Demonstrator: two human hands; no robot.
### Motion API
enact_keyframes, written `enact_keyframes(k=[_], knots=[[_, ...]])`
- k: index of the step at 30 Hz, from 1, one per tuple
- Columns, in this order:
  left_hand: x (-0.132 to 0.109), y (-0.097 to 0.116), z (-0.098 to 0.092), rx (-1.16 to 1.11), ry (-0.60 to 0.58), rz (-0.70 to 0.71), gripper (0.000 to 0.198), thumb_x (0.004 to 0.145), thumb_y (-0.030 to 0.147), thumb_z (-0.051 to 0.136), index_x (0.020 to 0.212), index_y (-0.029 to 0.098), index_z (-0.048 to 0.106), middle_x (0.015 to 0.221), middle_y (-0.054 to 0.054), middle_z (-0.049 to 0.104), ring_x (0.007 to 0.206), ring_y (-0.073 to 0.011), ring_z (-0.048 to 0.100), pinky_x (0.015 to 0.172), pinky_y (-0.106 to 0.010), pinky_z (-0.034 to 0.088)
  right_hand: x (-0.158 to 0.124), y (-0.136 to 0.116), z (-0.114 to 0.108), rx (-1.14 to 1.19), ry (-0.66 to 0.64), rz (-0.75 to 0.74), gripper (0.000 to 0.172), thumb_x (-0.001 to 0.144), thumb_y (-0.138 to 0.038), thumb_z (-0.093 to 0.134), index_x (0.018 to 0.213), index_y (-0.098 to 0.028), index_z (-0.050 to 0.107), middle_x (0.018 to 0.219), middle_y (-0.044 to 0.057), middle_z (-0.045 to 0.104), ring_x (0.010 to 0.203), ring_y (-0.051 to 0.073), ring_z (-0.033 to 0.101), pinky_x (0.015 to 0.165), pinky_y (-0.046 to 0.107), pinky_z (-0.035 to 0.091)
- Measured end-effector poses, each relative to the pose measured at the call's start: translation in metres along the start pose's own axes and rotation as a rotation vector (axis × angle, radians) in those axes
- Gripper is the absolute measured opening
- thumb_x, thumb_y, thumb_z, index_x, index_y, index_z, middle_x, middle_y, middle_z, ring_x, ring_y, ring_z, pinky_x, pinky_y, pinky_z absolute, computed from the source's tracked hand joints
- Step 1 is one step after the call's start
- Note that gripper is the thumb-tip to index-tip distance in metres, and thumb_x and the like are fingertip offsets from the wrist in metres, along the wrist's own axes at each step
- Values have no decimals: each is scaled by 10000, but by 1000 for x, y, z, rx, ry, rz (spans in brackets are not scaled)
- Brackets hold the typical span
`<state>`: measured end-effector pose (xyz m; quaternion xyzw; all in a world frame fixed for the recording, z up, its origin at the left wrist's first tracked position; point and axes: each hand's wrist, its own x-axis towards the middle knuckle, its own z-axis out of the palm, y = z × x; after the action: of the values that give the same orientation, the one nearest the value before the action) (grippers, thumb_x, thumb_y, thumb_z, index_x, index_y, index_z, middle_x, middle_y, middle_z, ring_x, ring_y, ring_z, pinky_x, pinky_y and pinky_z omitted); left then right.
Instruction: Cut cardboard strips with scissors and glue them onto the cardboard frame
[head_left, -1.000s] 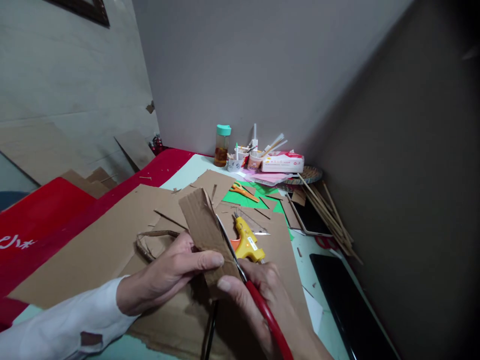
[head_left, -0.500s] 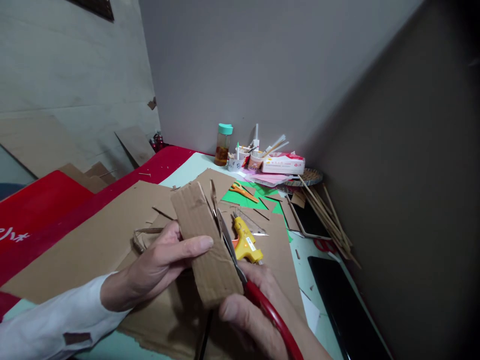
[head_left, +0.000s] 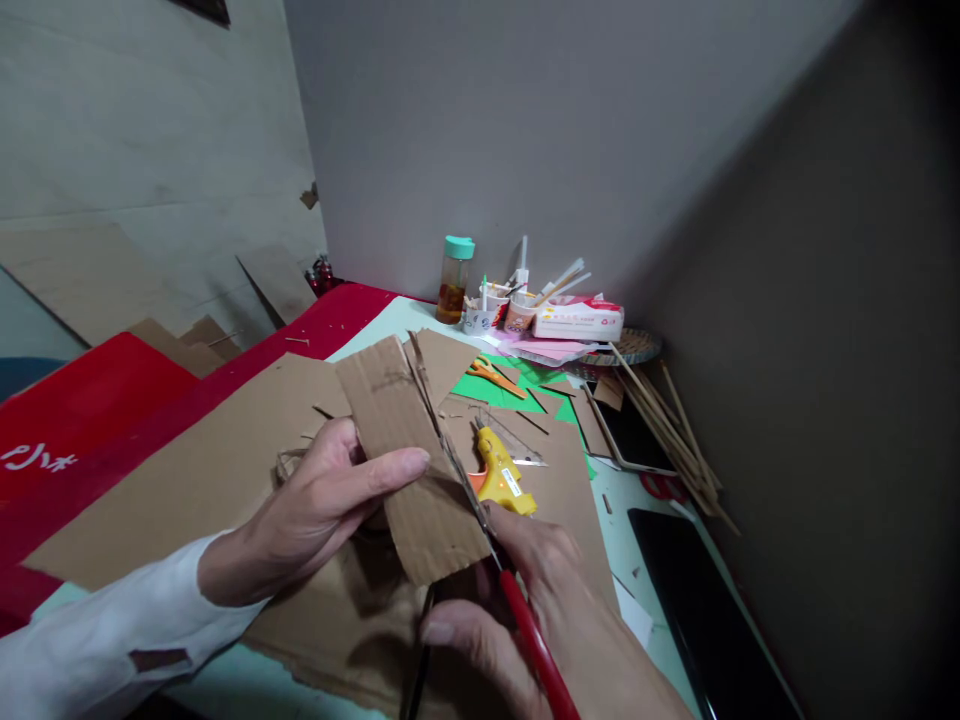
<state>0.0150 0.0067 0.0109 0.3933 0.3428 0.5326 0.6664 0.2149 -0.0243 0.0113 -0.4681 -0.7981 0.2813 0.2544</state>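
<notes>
1. The left hand (head_left: 315, 515) pinches the cardboard piece (head_left: 401, 440). The thumb lies flat on its upper face; the fingers are underneath, out of sight.
2. The right hand (head_left: 547, 620) is closed around the red handle of the scissors (head_left: 525, 630). The blades lie along the right edge of the cardboard piece. How far they part cannot be told.
3. The cardboard piece is held tilted above the near middle of the table (head_left: 634, 545), just over a large cardboard sheet (head_left: 195, 480) that lies flat there.
4. A thin sliver stands off the piece's right edge at its far end.
5. A yellow glue gun (head_left: 504, 478) lies on the sheet just beyond the right hand, close to the blades.
6. Orange scissors (head_left: 495, 375) rest on green paper (head_left: 521, 398), further toward the far edge.
7. At the far edge, against the wall: a bottle with a teal cap (head_left: 455, 280), cups of pens (head_left: 495, 312) and a tissue pack (head_left: 577, 318).
8. A bundle of wooden sticks (head_left: 675, 430) lies along the right edge.
9. A black slab (head_left: 705, 610) sits near the right front corner.
10. A red cloth (head_left: 90, 400) covers the left side.
</notes>
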Motion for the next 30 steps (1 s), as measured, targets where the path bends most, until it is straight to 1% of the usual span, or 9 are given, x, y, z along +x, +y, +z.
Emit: enact_keyframes(k=[2, 6, 11, 16, 20, 24, 26, 28, 30], knots=[[0, -1, 0, 7, -4, 4, 282, 797, 256, 811, 1078, 246, 794, 999, -54, 819, 964, -295, 761, 790, -330, 621, 0, -1, -1, 46, -39, 37, 328, 852, -532, 736, 899, -217, 659, 717, 1, 617, 637, 184, 573, 547, 260, 455], [1, -2, -1, 23, 10, -13, 284, 800, 246, 807, 1083, 243, 791, 987, -62, 822, 987, -309, 756, 844, -359, 612, 3, -2, -1, 112, -80, 86, 315, 834, -486, 750, 798, -205, 612, 616, -34, 506, 557, 150, 479, 490, 249, 361], [0, -4, -1, 32, 30, -2, 297, 812, 244, 799, 1108, 232, 779, 1007, -69, 817, 1001, -306, 751, 857, -361, 610, 6, -2, 6, 166, -38, 56, 306, 856, -413, 694, 695, -214, 526, 541, -70, 405, 480, 108, 358, 468, 251, 262], [0, -4, -1, 21, 1, 9, 265, 805, 255, 806, 1066, 209, 791, 1042, -87, 811, 980, -310, 754, 836, -371, 618, 3, 2, 18, 105, 80, 34, 340, 871, -395, 675, 656, -220, 478, 512, -78, 370, 459, 101, 313, 475, 261, 227], [1, -3, -1, 33, 10, 6, 270, 806, 249, 806, 1072, 207, 791, 1058, -87, 810, 988, -305, 753, 824, -346, 620, 3, 6, 22, 111, 122, 35, 397, 857, -381, 702, 641, -234, 403, 492, -93, 338, 437, 91, 287, 458, 250, 222], [3, -5, -2, 35, 31, 12, 264, 794, 244, 816, 1049, 181, 790, 1037, -89, 816, 963, -294, 763, 785, -313, 624, 6, 10, 26, 110, 124, -43, 232, 876, -258, 570, 676, -226, 459, 552, -47, 476, 464, 101, 368, 463, 223, 293], [4, -7, -2, 38, 42, 9, 280, 778, 247, 828, 1040, 159, 788, 1027, -105, 817, 950, -304, 766, 764, -316, 628, 6, 11, 28, 81, 165, -73, 216, 849, -207, 514, 666, -240, 404, 533, -52, 447, 437, 97, 347, 442, 221, 281], [4, -9, -2, 24, 52, -2, 304, 768, 243, 833, 1050, 144, 782, 1029, -121, 816, 945, -317, 767, 764, -337, 634, 7, 11, 29, 51, 198, -75, 246, 823, -197, 499, 653, -257, 332, 492, -75, 361, 401, 92, 279, 412, 228, 242], [5, -10, -2, -2, 61, -5, 321, 760, 227, 835, 1064, 144, 777, 1031, -124, 816, 943, -318, 767, 774, -353, 638, 7, 10, 30, 39, 192, -61, 237, 807, -197, 499, 654, -261, 329, 482, -77, 360, 389, 92, 276, 406, 227, 245]])
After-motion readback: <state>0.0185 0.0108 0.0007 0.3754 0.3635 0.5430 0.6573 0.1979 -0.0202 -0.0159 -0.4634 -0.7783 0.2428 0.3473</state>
